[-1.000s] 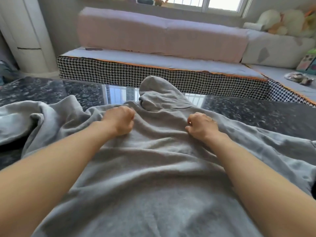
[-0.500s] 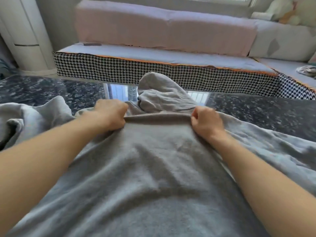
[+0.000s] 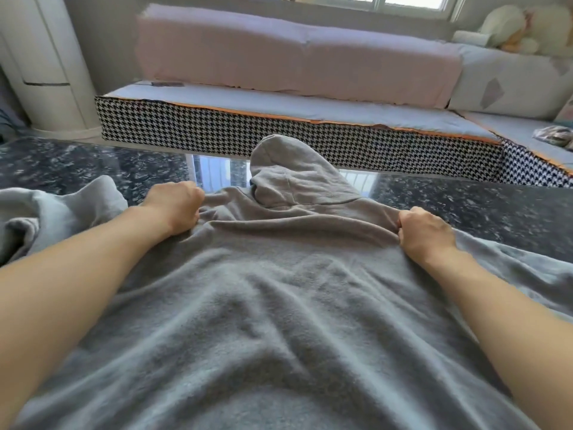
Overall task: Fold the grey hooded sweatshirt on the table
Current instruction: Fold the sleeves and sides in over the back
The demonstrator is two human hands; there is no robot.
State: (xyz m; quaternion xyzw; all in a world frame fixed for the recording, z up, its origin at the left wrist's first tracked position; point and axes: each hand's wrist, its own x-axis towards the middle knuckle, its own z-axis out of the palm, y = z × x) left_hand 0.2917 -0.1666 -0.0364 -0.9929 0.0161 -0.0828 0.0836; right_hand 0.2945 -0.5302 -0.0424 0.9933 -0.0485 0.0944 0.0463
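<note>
Dark speckled desk, glossy, carrying the grey sweatshirt spread across most of its near side, body toward the viewer, hood pointing away toward the checked bench. Body panel now drawn wider and flatter than a second ago, though long soft ridges still run down the middle. Left sleeve heaped in a loose bundle at the desk's left; right sleeve trailing off to the right edge. Hood upright and rumpled between the two hands, not yet laid flat. Left hand at the left shoulder, right hand at the right shoulder, farther apart than half a second ago and shifted outward from the neckline. Grip of each: fingers curled tight, pinching a gather of shoulder cloth. Judged stage: spreading and squaring the garment, with sleeves and hood awaiting the first fold.
</note>
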